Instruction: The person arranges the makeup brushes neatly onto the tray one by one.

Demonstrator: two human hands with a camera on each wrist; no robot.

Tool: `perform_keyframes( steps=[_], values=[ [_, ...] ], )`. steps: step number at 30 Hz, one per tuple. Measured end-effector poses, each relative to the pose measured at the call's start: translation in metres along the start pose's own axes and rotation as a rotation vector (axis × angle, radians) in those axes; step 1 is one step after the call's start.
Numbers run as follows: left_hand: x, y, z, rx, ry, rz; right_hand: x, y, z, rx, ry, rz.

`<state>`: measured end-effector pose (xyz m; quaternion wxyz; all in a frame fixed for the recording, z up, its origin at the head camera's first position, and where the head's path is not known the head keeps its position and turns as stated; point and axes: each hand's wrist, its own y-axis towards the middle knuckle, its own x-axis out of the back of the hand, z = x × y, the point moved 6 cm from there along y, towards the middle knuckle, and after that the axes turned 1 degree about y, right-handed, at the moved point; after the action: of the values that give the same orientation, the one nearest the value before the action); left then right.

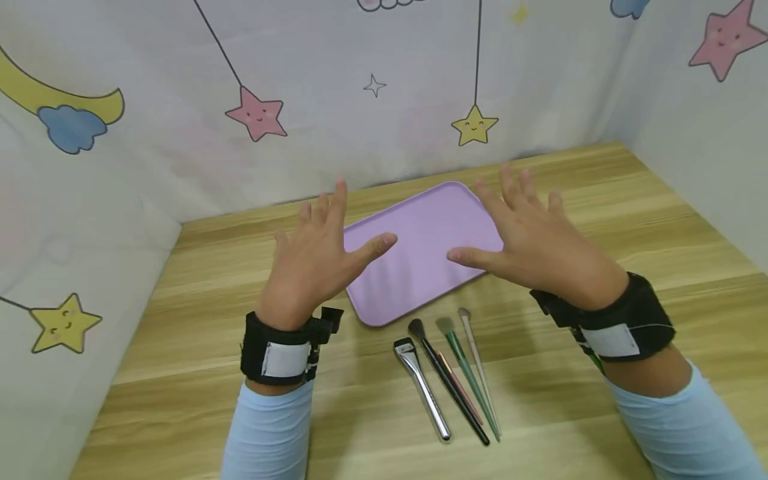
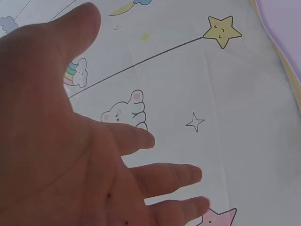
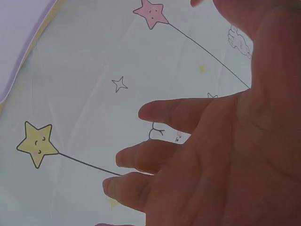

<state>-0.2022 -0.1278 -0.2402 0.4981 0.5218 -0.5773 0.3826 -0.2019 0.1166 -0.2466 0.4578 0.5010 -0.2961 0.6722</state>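
Note:
My left hand (image 1: 313,261) is raised over the left end of a lilac tray (image 1: 423,250), fingers spread and thumb pointing right. Over the tray's right end hovers my right hand (image 1: 536,250), likewise spread, its thumb pointing left. Neither palm holds anything in the left wrist or right wrist view. In front of the tray lie several makeup brushes side by side: a silver flat-headed brush (image 1: 423,387), a black brush (image 1: 450,383), a thin pinkish brush (image 1: 461,388), a green-handled brush (image 1: 471,377) and a slim pale brush (image 1: 481,367).
The wooden table (image 1: 210,320) meets a pale cloth backdrop (image 1: 336,87) printed with stars and clouds at its back and sides. Each wrist wears a black strap (image 1: 282,353) with a small camera mount.

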Motion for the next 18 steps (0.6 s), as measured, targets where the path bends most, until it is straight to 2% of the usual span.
perform_keyframes(
  steps=[10, 18],
  values=[
    [-0.01, 0.005, 0.009, 0.017, -0.046, 0.016, -0.008, 0.001, 0.002, 0.018, 0.023, 0.05],
    [-0.017, 0.007, 0.02, 0.036, -0.036, 0.052, -0.011, 0.002, 0.006, 0.093, 0.011, 0.008]
  ],
)
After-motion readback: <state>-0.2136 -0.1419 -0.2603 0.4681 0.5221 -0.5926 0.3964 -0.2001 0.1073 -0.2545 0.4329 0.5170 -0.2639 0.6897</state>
